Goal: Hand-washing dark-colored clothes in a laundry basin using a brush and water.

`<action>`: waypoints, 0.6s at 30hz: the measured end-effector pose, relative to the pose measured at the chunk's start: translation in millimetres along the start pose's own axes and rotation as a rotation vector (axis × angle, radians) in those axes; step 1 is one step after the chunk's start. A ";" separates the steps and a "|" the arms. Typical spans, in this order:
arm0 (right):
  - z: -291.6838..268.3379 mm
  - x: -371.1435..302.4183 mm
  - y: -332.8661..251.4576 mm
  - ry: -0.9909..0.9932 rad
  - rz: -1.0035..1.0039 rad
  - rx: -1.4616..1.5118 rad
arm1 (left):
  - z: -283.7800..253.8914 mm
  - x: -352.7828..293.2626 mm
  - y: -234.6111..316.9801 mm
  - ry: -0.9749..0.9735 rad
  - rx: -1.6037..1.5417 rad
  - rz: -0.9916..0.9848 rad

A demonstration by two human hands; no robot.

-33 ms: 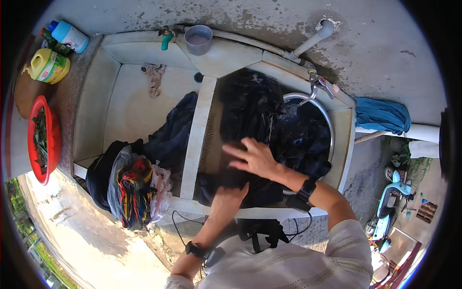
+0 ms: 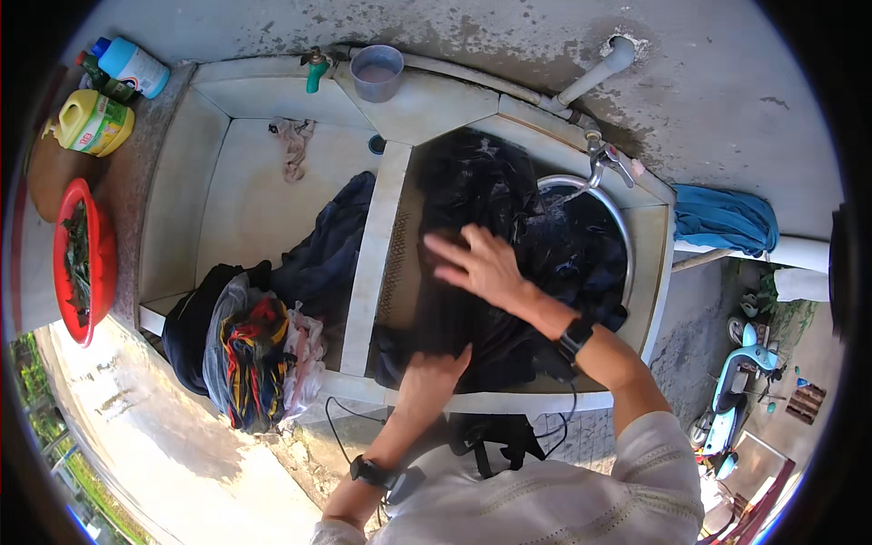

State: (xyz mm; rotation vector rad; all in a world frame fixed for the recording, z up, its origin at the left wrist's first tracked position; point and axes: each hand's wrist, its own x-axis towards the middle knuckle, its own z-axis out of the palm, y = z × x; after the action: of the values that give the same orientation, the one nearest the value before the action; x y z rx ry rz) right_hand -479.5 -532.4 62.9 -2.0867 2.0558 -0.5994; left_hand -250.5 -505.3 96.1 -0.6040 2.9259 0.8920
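Wet black clothing (image 2: 481, 173) is spread over the right basin of a pale sink. At the near rim, my left hand (image 2: 431, 380) is closed on the edge of the black cloth, thumb pointing up and the other fingertips hidden. My right hand (image 2: 481, 270) is over the cloth with its fingers stretched apart, slightly blurred, and nothing shows in it. Beside it, a round metal tub (image 2: 628, 245) holds more dark clothing in water. Above the tub's rim, a metal tap (image 2: 603, 163) is running.
In the left basin lie a dark garment (image 2: 331, 227) and a small beige cloth (image 2: 293, 148). Piled clothes (image 2: 254, 359) hang over the near rim. A cup (image 2: 376, 74) stands by the green tap (image 2: 315, 73). Bottles (image 2: 132, 68), a yellow jug (image 2: 94, 124) and a red basin (image 2: 107, 263) line the left ledge.
My right hand has moved a little toward the far side over the black cloth. My left hand stays in place at the near rim.
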 end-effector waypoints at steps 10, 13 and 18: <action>-6.0 -31.8 -51.1 -0.095 -0.058 0.216 | 3.3 -0.9 -3.3 0.013 0.027 0.002; 11.3 -21.3 -24.0 -0.034 -0.089 0.118 | 3.9 1.5 -3.2 0.030 0.012 0.019; 11.9 104.2 81.2 0.271 0.359 -0.222 | -3.6 8.5 2.5 0.037 -0.035 0.073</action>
State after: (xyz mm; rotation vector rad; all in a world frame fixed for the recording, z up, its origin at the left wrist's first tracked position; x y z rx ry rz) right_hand -552.0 -640.9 39.4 -1.7438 2.6779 -0.6479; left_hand -259.0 -508.4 99.4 -0.5232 2.9891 0.9508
